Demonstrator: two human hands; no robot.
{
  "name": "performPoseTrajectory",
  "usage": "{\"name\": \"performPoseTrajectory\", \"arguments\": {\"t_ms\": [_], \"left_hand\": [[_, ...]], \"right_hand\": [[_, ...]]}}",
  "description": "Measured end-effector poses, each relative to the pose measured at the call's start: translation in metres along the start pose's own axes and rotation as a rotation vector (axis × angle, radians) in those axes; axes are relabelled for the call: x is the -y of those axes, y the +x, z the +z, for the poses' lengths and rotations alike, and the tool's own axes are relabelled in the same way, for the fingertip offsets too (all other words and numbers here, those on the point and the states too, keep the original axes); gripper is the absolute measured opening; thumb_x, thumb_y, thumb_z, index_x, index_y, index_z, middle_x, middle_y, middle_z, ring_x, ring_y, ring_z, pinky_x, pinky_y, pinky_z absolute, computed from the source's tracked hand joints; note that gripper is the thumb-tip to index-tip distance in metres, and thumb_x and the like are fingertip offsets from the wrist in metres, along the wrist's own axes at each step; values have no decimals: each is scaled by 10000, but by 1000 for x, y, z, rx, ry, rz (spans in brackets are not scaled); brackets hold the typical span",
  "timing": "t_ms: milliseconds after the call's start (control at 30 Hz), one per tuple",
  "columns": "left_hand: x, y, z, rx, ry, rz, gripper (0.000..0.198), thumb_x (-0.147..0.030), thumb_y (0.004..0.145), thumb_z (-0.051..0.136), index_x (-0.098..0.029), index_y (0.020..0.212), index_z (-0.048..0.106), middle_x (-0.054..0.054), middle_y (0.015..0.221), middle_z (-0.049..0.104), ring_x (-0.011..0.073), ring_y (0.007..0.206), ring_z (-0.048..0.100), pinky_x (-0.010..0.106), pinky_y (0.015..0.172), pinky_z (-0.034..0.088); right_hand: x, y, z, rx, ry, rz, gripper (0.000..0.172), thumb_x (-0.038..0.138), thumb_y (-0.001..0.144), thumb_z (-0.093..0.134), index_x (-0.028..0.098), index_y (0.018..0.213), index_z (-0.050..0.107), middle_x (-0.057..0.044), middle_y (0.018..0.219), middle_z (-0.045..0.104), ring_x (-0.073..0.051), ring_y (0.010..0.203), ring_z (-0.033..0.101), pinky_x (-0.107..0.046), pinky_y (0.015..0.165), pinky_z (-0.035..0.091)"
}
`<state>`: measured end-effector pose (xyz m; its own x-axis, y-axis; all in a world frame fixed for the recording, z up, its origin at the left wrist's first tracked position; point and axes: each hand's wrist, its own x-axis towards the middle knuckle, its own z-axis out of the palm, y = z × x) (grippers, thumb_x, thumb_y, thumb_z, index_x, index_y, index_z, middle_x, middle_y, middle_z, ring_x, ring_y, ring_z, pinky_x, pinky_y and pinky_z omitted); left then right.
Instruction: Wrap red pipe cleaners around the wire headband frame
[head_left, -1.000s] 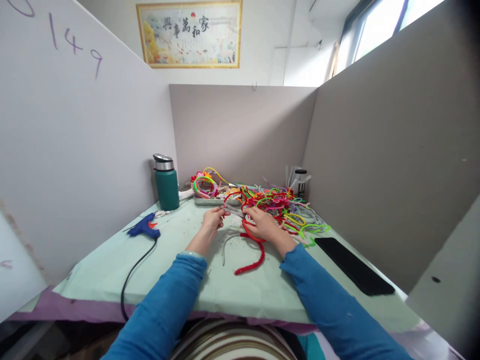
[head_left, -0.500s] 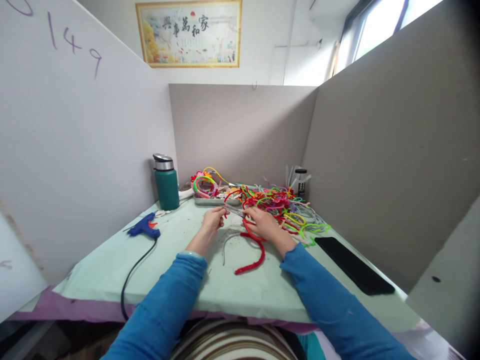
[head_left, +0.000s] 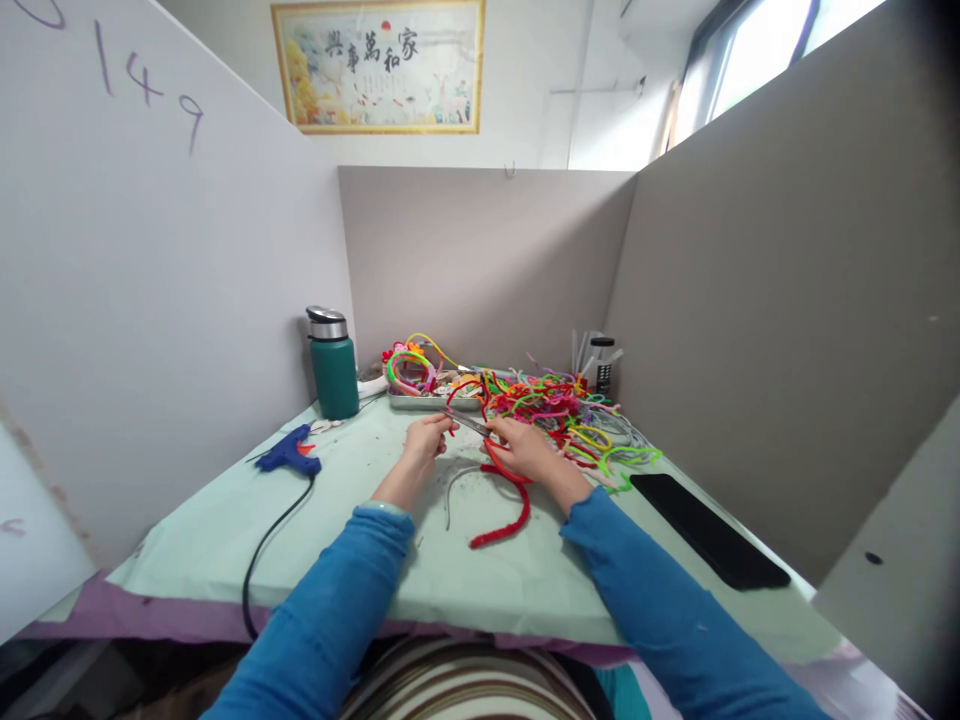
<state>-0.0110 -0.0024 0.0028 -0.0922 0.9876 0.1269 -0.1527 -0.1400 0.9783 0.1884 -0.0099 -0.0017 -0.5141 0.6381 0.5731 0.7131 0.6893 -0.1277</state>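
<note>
You had two hands (head_left: 426,440) (head_left: 529,450), one pair of scissors (head_left: 472,424).
Before you were one glue gun (head_left: 289,455), one green bottle (head_left: 334,378).

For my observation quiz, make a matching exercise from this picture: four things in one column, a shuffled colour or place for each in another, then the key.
Things:
1. scissors
2. glue gun
3. drinking bottle
4. pipe-cleaner heap

Descriptions:
A. green, with a silver-and-black top
B. many colours mixed together
C. held in the right hand
D. mostly blue

Pairs: 1-C, 2-D, 3-A, 4-B
</note>
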Motion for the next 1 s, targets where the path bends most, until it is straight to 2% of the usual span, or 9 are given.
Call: {"name": "performPoseTrajectory", "arguments": {"t_ms": [333,467,567,667,800,1000], "left_hand": [[-2,-2,0,-33,41,-16,134,-173,558,622,-115,677,643,21,613,590,36,405,299,214,412,204],[-5,-5,2,-65,34,-37,268,-143,553,631,-113,815,673,21,626,607,47,428,341,212,426,227],[-7,-8,4,-77,8,-49,318,-149,558,630,-105,872,663,20,637,615,37,405,307,216,418,228],[-7,-7,4,-68,-13,-19,261,-180,570,616,-100,816,653,29,652,620,33,380,293,223,403,231],[-4,-3,3,-52,3,29,144,-179,573,582,-108,688,632,30,634,610,36,375,317,225,399,239],[-5,-3,2,-27,-2,16,77,-164,579,559,-120,625,603,23,601,593,35,370,316,224,399,237]], "right_hand": [[0,1,-3,64,152,20,268,317,837,508,181,1051,596,-50,934,651,-150,798,577,-229,692,409],[1,2,-5,107,212,91,313,409,836,510,172,1019,601,-22,832,650,-126,685,554,-210,603,387],[3,3,-6,92,206,80,339,432,839,503,172,1035,598,-32,869,654,-133,722,565,-217,631,397],[4,2,-6,44,160,43,342,413,842,506,179,1079,583,-58,964,644,-153,827,578,-236,709,415],[4,0,-6,-1,90,38,426,448,815,540,182,1147,543,-83,1063,604,-173,907,567,-259,765,427],[7,-2,-9,-18,-34,54,371,378,846,507,196,1169,527,-89,1062,581,-178,933,553,-270,796,421]]}}
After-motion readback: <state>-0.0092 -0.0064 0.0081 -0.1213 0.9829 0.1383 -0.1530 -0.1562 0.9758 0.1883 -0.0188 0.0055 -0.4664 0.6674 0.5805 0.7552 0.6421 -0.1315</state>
